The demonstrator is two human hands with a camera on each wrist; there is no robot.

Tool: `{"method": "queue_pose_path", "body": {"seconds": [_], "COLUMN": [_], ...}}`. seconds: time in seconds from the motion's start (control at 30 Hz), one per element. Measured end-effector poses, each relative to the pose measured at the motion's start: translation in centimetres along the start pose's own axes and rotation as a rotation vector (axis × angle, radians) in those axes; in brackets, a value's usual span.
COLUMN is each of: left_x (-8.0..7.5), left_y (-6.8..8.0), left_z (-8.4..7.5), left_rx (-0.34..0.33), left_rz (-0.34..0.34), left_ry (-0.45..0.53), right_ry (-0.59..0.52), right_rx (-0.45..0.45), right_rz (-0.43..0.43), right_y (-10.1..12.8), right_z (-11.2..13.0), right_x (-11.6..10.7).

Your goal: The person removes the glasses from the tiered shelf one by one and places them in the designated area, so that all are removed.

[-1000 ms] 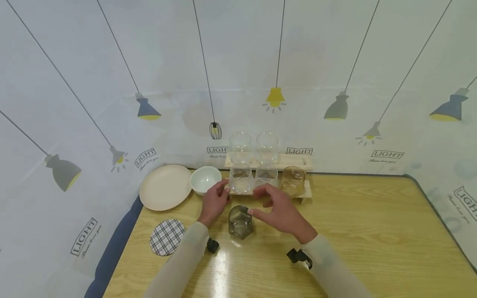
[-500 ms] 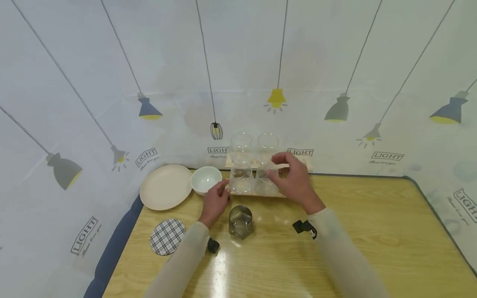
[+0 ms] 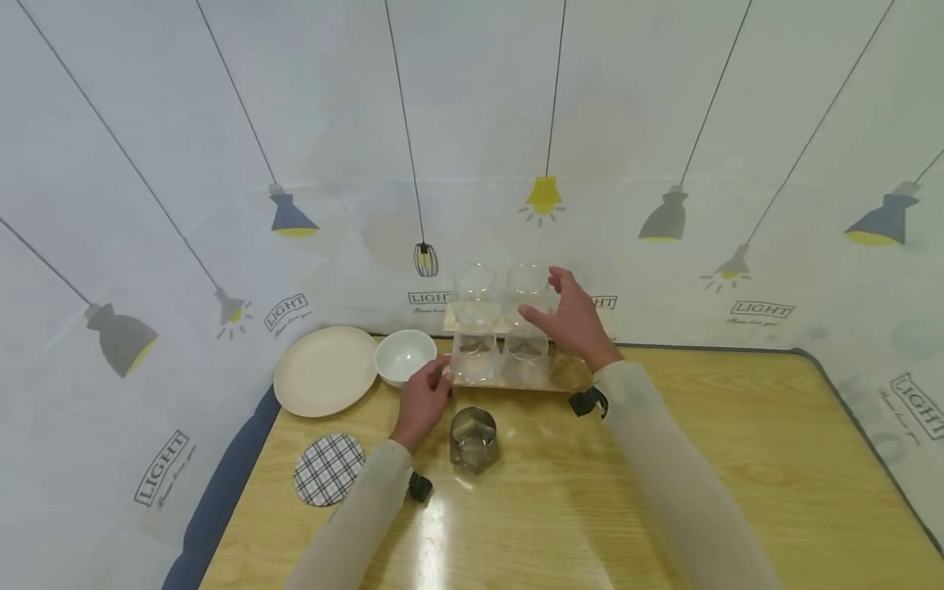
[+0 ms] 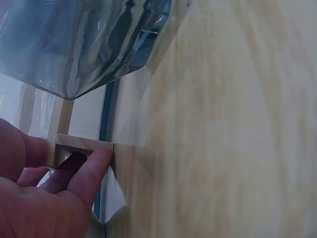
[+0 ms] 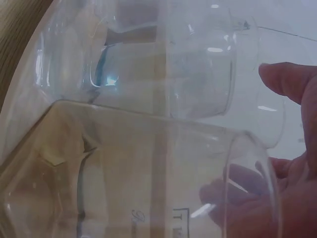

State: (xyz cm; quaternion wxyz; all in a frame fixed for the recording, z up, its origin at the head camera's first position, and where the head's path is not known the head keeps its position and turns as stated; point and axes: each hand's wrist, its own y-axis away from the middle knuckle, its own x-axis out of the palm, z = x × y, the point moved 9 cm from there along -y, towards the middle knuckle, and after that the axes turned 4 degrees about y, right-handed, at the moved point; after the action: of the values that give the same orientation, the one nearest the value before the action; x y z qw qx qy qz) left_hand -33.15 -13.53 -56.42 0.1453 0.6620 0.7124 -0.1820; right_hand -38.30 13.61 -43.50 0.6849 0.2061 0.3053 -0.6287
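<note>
**Right hand moves up to the back row of glasses**

The right hand, fingers spread and loosely curved, has left the smoky glass on the table and now reaches the clear glass on the rack's upper step; whether it grips yet I cannot tell. The left hand still pinches the wooden rack's left end, steadying it. Beside them stand a white bowl, plate and checked coaster.

Even, bright light is falling from above, throwing a white glare streak on the table near the bottom. The head view is bending straight lines toward its edges. Both wrist views are blurring: wood grain smeared, glass reflections muddling outlines.
</note>
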Motion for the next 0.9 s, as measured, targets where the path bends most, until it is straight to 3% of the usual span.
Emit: {"method": "queue_pose_path", "body": {"seconds": [0.2,0.57,0.9], "left_x": [0.1,0.1,0.2], "left_y": [0.2,-0.1,0.0], "left_z": [0.1,0.4,0.5], "left_rx": [-0.002,-0.029,-0.033], "left_rz": [0.002,0.002,-0.005], "left_ry": [-0.002,0.045,0.045], "right_ry": [0.013,-0.024,-0.11], "right_rx": [-0.001,-0.02,-0.031], "right_rz": [0.036,-0.018,-0.052], "right_y": [-0.8,-1.0,1.1], "right_z": [-0.5,-1.0,0.5], "right_x": [0.8,0.0,-1.8]}}
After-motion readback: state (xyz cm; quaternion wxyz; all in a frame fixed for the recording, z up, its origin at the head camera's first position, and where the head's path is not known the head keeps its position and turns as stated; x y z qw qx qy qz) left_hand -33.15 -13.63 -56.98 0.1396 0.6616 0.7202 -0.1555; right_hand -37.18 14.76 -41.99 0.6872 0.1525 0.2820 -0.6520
